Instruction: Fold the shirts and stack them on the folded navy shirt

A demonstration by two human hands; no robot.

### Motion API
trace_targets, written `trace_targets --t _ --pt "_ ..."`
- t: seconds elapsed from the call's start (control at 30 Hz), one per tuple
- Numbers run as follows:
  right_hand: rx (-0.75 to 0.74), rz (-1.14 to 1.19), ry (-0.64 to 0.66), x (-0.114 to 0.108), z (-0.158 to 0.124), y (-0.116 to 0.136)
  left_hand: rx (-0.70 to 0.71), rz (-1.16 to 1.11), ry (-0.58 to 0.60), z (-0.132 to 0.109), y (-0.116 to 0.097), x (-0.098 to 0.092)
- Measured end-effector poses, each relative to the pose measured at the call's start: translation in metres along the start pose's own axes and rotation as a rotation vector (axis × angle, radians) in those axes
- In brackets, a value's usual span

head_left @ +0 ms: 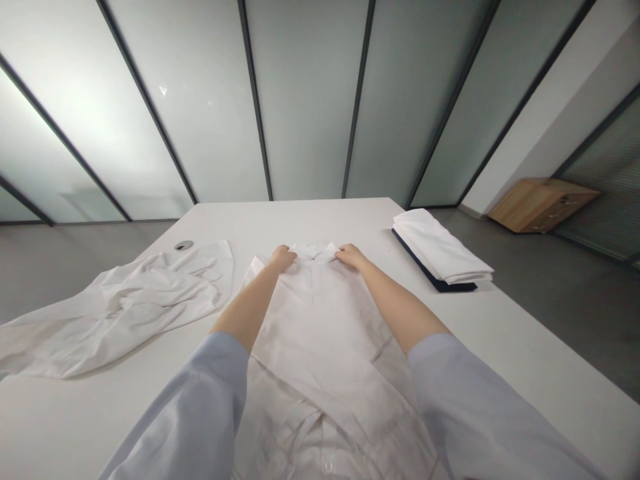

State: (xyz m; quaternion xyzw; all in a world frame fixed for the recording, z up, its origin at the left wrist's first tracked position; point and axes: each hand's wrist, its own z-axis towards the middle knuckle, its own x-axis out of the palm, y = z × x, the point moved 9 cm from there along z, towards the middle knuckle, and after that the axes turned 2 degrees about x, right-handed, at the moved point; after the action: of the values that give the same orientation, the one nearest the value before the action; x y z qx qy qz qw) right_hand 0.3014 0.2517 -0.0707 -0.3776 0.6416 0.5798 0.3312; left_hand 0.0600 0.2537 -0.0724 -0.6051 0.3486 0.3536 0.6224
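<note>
A white shirt (320,320) lies spread on the white table, its collar at the far end and its body reaching toward me. Both arms stretch forward over it. My left hand (284,257) grips the cloth at the left side of the collar, fingers closed. At the collar's right side, my right hand (351,256) pinches the fabric in the same way. Diagonal folds cross the lower part of the shirt, and a button shows near the bottom of the view.
A crumpled white garment (145,303) lies on the left of the table (300,212). Near it is a round grommet (184,245). Folded white cloth (437,243) rests on dark folded cloth (434,277) at the right. A wooden cabinet (540,203) stands on the floor beyond.
</note>
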Motion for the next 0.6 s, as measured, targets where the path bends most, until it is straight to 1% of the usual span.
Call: trace_targets --t 0.07,0.1,0.17,0.2,0.3,0.37,0.43,0.5,0.53,0.6 --pt "-0.008 0.031 0.007 0.000 0.001 0.000 -0.008 -0.039 0.025 0.001 0.001 -0.001" --pt "-0.029 0.042 -0.014 -0.003 0.001 0.001 -0.009 -0.061 0.032 0.001 0.001 -0.003" --pt "-0.109 0.051 -0.092 -0.010 -0.003 0.005 0.011 -0.096 0.027 -0.002 0.000 -0.008" --pt "-0.160 0.041 -0.137 -0.014 -0.006 0.007 0.043 -0.110 0.016 -0.004 -0.001 -0.011" --pt "-0.299 -0.056 -0.234 -0.021 -0.022 0.011 0.221 -0.086 -0.011 -0.017 -0.008 -0.017" --pt "-0.376 -0.128 -0.238 -0.020 -0.034 0.013 0.361 -0.015 -0.004 -0.031 -0.012 -0.017" --pt "-0.449 -0.200 -0.197 -0.016 -0.045 0.014 0.450 0.069 0.030 -0.046 -0.012 -0.014" --pt "-0.483 -0.288 -0.169 -0.014 -0.054 0.016 0.453 0.151 0.026 -0.057 -0.010 -0.016" --pt "-0.480 -0.328 -0.177 -0.015 -0.057 0.017 0.422 0.190 -0.010 -0.061 -0.010 -0.021" --pt "-0.454 -0.369 -0.231 -0.020 -0.061 0.021 0.366 0.251 -0.128 -0.067 -0.015 -0.034"
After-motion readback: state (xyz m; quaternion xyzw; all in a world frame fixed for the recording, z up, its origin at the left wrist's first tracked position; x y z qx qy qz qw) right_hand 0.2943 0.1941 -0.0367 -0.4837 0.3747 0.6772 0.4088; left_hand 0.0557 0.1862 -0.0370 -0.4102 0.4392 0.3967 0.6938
